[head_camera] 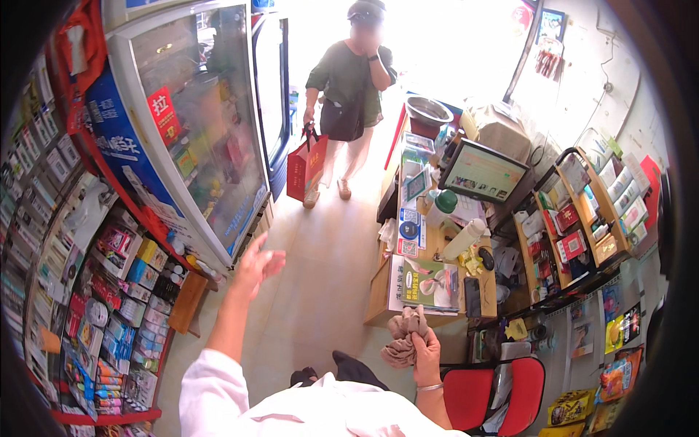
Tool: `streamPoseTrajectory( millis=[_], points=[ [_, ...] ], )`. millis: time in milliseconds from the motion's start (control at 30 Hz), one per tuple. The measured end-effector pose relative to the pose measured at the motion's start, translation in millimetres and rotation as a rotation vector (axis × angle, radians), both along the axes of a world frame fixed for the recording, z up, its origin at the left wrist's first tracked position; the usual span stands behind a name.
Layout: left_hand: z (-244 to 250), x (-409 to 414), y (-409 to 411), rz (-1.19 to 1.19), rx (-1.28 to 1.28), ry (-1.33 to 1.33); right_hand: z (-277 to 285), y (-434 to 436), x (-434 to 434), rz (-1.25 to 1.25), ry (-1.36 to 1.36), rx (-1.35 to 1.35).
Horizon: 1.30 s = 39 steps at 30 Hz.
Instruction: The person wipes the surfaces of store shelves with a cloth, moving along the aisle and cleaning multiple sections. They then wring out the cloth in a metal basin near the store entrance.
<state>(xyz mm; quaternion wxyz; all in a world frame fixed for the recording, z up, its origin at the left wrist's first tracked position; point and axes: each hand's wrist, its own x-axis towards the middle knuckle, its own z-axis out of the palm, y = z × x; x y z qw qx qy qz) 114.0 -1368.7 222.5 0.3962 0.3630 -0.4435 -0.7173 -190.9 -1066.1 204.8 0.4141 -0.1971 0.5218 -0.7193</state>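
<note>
My right hand (427, 358) grips a crumpled brownish-pink cloth (404, 334) just in front of the wooden counter's (379, 289) near end. Out to the left, my left hand (258, 269) is raised with its fingers apart and nothing in it. It appears nearest to the glass-door refrigerator (218, 109). On the counter lie a picture book (434, 284) with a bird on its cover and a dark smartphone (472, 296). Behind them are a pale bottle (464, 239), a computer mouse (485, 258) and a green-lidded bottle (441, 207).
A person (349, 82) stands by the bright doorway with a red paper bag (306, 166). Packed shelves (117, 306) line the left, beside a small wooden stool (187, 302). A monitor (483, 170) and metal basin (428, 111) top the counter. Red chairs (468, 399) sit at lower right.
</note>
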Motion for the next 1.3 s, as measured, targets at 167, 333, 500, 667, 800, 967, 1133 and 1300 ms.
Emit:
streamPoseTrajectory(
  millis=[167,333,500,667,800,967,1133,1300],
  points=[
    [41.9,-55.3,-95.4,0.026,-0.074,0.018,-1.3,-51.4,-3.5,-0.061,0.038,0.054],
    [6.5,-70.6,-154.3,-0.021,0.001,0.002,-3.4,-141.7,-18.0,-0.039,-0.036,0.034],
    [-109.0,-28.6,-159.9,-0.035,0.342,-0.211,-10.5,-251.0,-30.6,0.066,-0.043,0.028],
    [-202.9,32.3,-105.6,0.278,0.637,-0.272,-6.1,-332.8,-48.2,0.252,0.038,0.033],
    [-228.1,60.3,-72.2,0.384,0.798,-0.269,-9.9,-361.2,-46.7,0.267,0.027,0.104],
    [-216.1,68.8,-110.2,0.383,0.526,-0.391,-13.5,-370.1,-12.2,0.211,-0.002,0.204],
    [-160.1,51.4,-192.5,0.331,0.204,-0.277,-20.6,-367.6,6.6,0.271,-0.029,0.254],
    [-151.1,29.5,-214.1,0.267,0.31,-0.104,-19.8,-361.6,17.4,0.25,0.011,0.269]
  ],
)
